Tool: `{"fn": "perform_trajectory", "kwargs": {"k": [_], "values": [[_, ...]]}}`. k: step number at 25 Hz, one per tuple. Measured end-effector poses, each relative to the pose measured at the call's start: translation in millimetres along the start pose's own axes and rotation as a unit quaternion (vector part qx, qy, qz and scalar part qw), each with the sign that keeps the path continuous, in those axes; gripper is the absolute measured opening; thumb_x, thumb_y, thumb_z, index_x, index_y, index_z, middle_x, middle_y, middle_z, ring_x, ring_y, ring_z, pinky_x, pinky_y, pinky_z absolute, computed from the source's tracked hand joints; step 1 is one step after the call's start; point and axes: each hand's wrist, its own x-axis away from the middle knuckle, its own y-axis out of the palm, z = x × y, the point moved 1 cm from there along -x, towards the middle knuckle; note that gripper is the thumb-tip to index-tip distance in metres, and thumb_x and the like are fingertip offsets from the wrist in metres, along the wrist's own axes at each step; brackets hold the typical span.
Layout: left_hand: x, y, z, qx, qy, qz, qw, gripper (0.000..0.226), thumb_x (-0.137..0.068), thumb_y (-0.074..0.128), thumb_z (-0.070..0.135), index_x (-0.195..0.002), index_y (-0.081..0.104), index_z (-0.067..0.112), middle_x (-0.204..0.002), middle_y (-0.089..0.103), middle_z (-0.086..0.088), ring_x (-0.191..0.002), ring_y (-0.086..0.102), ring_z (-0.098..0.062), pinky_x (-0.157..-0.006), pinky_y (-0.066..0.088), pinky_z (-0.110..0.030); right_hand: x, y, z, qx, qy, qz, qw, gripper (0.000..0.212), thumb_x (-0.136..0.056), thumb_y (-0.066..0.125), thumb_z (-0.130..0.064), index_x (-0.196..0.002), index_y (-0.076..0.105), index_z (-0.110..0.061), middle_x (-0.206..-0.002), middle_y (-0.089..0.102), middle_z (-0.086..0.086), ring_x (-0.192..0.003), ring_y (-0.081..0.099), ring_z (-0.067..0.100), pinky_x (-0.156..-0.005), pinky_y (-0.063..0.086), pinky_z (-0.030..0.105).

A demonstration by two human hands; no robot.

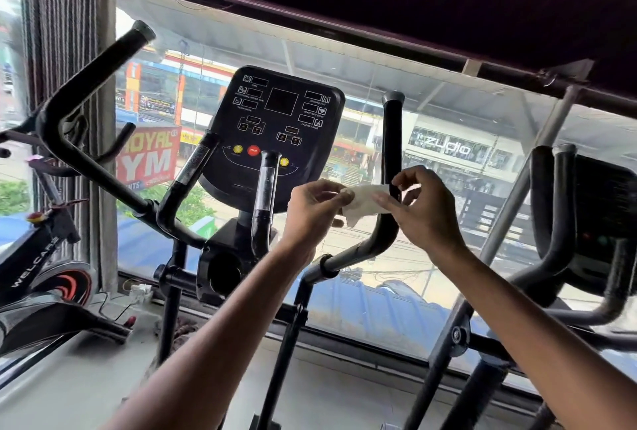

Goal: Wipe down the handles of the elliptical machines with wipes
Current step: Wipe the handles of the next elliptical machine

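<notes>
Two forearms reach forward and slightly inward, both raised ahead of me; my left hand (312, 211) has its fingers curled and pinches the left end of the white wipe (363, 202); my right hand (425, 209) pinches the other end between thumb and forefinger, its other fingers loosely spread; the wipe stretches between them, its right end meeting the right handle (393, 143) of the elliptical just above the bend; I cannot tell whether it wraps round the bar; the console (272, 126) stands left of the hands; the left handle (93, 85) slants up, well apart, untouched.
</notes>
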Motion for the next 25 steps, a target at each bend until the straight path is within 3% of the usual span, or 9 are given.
{"fn": "perform_trajectory", "kwargs": {"k": [2,4,6,9,13,16,20,23,25], "values": [[1.7,13.8,-2.3,0.052,0.011,0.051,0.997,0.006,-0.091,0.077,0.012,-0.090,0.074,0.006,-0.085,0.078,-0.015,-0.074,0.073,-0.021,-0.063,0.062,-0.037,1.7,2.2,-8.8,-0.003,0.019,0.018,1.000,0.031,-0.085,0.084,-0.043,-0.084,0.067,-0.017,-0.079,0.070,-0.007,-0.072,0.068,0.015,-0.071,0.054,0.030],[3.9,29.5,-4.9,0.056,0.047,0.067,0.995,0.006,-0.092,0.076,0.013,-0.092,0.075,0.006,-0.083,0.079,-0.012,-0.074,0.075,-0.019,-0.064,0.063,-0.037,-0.8,8.0,-14.4,-0.100,0.112,-0.059,0.987,0.033,-0.086,0.081,-0.049,-0.084,0.074,-0.017,-0.077,0.076,-0.003,-0.073,0.075,0.018,-0.079,0.062,0.040],[6.9,40.5,-6.4,0.023,0.093,0.051,0.994,0.004,-0.093,0.074,0.011,-0.095,0.078,0.009,-0.084,0.080,-0.003,-0.079,0.075,-0.010,-0.073,0.062,-0.031,-6.7,11.8,-10.9,-0.166,0.141,-0.095,0.971,0.026,-0.088,0.081,-0.042,-0.090,0.078,-0.017,-0.083,0.079,0.003,-0.082,0.078,0.026,-0.088,0.063,0.052],[6.6,40.5,-11.6,-0.022,0.123,0.038,0.991,0.022,-0.091,0.070,0.005,-0.110,0.078,0.011,-0.101,0.080,0.003,-0.096,0.074,-0.005,-0.092,0.057,-0.026,-19.2,8.9,-1.6,-0.149,0.100,-0.080,0.981,0.011,-0.092,0.080,-0.030,-0.093,0.080,-0.020,-0.088,0.079,0.004,-0.088,0.077,0.031,-0.090,0.061,0.054],[2.4,36.2,-26.3,-0.053,0.101,0.063,0.991,0.024,-0.091,0.068,0.008,-0.114,0.075,0.015,-0.103,0.079,0.008,-0.095,0.071,0.000,-0.089,0.055,-0.019,-46.5,-1.4,5.8,0.059,-0.089,-0.068,0.992,0.017,-0.089,0.082,-0.027,-0.101,0.080,-0.016,-0.094,0.078,-0.002,-0.086,0.074,0.018,-0.083,0.059,0.036],[0.7,43.6,-43.8,-0.073,0.052,0.039,0.995,0.024,-0.093,0.070,0.014,-0.117,0.075,0.015,-0.107,0.077,0.009,-0.095,0.071,0.002,-0.087,0.055,-0.020,-78.5,-4.9,15.7,0.175,-0.259,-0.095,0.945,0.018,-0.086,0.084,-0.016,-0.101,0.078,-0.007,-0.101,0.074,0.005,-0.090,0.071,0.026,-0.080,0.057,0.036],[-2.1,52.9,-70.7,-0.048,-0.002,0.008,0.999,0.018,-0.097,0.068,0.025,-0.113,0.075,0.020,-0.106,0.078,0.009,-0.094,0.070,0.006,-0.076,0.055,-0.021,-129.5,-8.7,20.0,0.272,-0.382,-0.065,0.881,0.011,-0.082,0.084,-0.007,-0.092,0.082,-0.003,-0.101,0.072,0.012,-0.089,0.068,0.035,-0.084,0.053,0.034],[-3.5,59.5,-87.8,-0.019,-0.011,-0.003,1.000,0.027,-0.096,0.061,0.042,-0.097,0.076,0.019,-0.094,0.078,-0.003,-0.098,0.074,-0.021,-0.092,0.059,-0.047,-164.1,1.2,22.5,0.322,-0.445,-0.121,0.827,0.011,-0.089,0.079,-0.010,-0.098,0.082,-0.004,-0.105,0.073,0.013,-0.095,0.068,0.033,-0.089,0.054,0.038],[-3.9,62.5,-97.5,-0.023,0.003,-0.012,1.000,0.044,-0.094,0.054,0.051,-0.096,0.074,0.012,-0.093,0.075,-0.014,-0.098,0.071,-0.037,-0.093,0.056,-0.059,-178.8,12.3,23.4,0.422,-0.480,-0.198,0.743,0.015,-0.098,0.067,-0.013,-0.099,0.082,-0.011,-0.102,0.075,0.005,-0.100,0.069,0.026,-0.095,0.050,0.042]]}}
